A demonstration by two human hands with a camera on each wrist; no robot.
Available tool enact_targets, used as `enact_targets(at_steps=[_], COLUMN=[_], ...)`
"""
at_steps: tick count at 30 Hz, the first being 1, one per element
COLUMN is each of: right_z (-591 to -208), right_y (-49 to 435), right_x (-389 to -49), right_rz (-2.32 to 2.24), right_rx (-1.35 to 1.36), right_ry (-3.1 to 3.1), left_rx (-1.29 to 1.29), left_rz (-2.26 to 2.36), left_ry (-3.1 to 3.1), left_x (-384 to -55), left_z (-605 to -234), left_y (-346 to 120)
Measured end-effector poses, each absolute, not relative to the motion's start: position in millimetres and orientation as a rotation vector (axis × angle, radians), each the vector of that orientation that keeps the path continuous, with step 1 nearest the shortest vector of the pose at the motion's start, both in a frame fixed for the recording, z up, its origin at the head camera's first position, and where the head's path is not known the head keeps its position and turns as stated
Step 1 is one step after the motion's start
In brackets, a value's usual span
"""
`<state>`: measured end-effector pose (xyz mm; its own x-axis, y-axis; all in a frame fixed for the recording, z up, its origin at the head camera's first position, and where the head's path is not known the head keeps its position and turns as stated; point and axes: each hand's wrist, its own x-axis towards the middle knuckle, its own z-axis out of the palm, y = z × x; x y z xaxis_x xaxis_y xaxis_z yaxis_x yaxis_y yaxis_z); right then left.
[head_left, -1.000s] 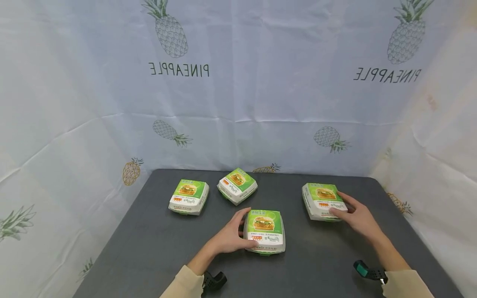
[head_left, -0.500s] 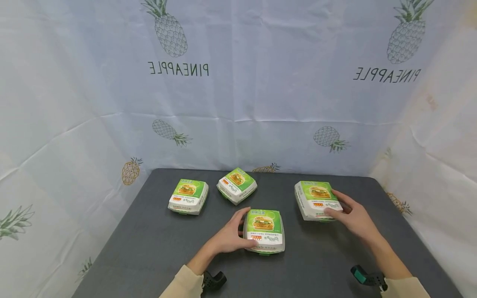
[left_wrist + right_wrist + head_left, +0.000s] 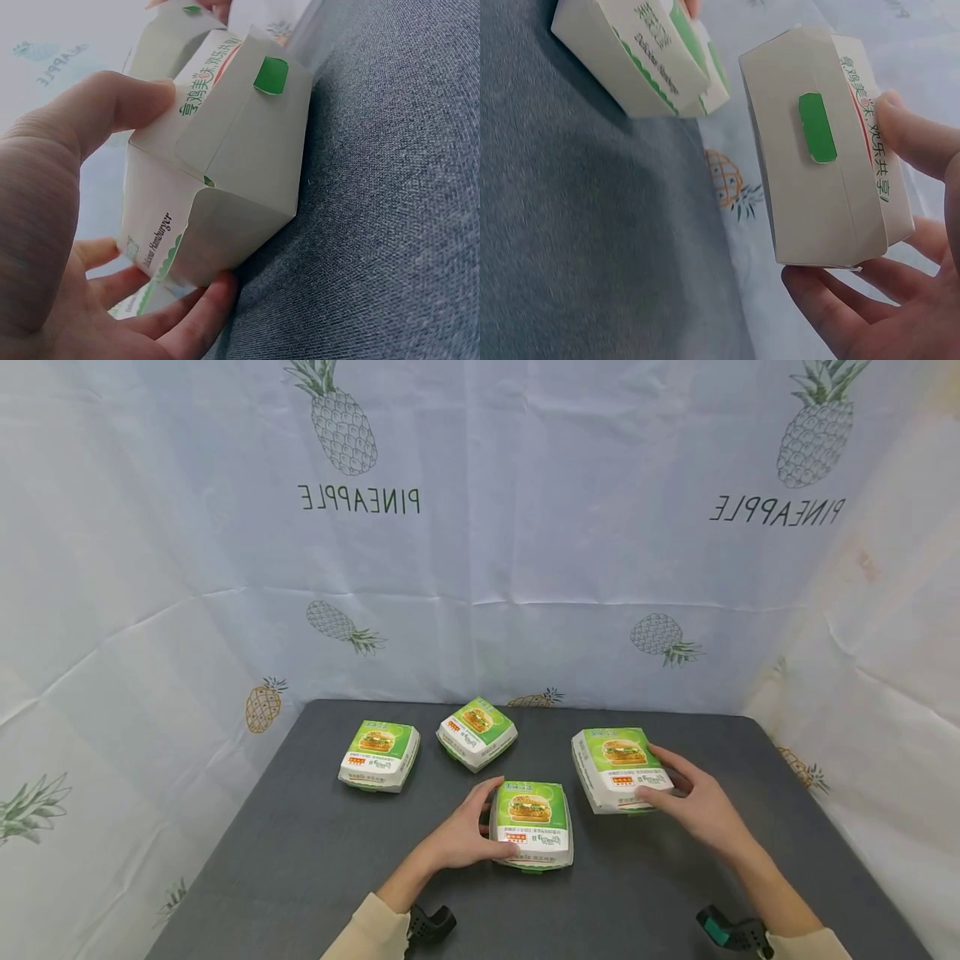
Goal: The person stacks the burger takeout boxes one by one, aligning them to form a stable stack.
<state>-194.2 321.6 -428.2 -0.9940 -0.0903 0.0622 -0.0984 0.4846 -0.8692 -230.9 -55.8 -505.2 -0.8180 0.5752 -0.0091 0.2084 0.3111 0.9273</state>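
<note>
My left hand holds a green-and-white burger box by its left side at the front middle, with the thumb on the lid. The box sits low on the table, its green tab facing me in the left wrist view. To the right, my right hand grips a second burger box from its right side. Above the table, this box hangs slightly tilted, the thumb at its lid edge and the other fingers beneath.
Two more burger boxes stand toward the back: one at the left, one turned askew near the back edge. The dark table is enclosed by a white pineapple-print cloth behind and on both sides.
My right hand has carried its burger box leftward and off the table, toward the box under my left hand. The left hand and the two back boxes have stayed in place.
</note>
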Motion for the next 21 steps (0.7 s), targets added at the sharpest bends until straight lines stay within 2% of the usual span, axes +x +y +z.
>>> enact_targets(at_steps=[21], right_z=[-438], right_y=[286], right_x=[-182], right_rz=[1.692], right_rx=[0.227], right_ry=[-2.682], left_rx=[0.695], left_rz=[1.512], left_ry=[2.243], left_x=[-230], left_z=[-503], left_y=[-55])
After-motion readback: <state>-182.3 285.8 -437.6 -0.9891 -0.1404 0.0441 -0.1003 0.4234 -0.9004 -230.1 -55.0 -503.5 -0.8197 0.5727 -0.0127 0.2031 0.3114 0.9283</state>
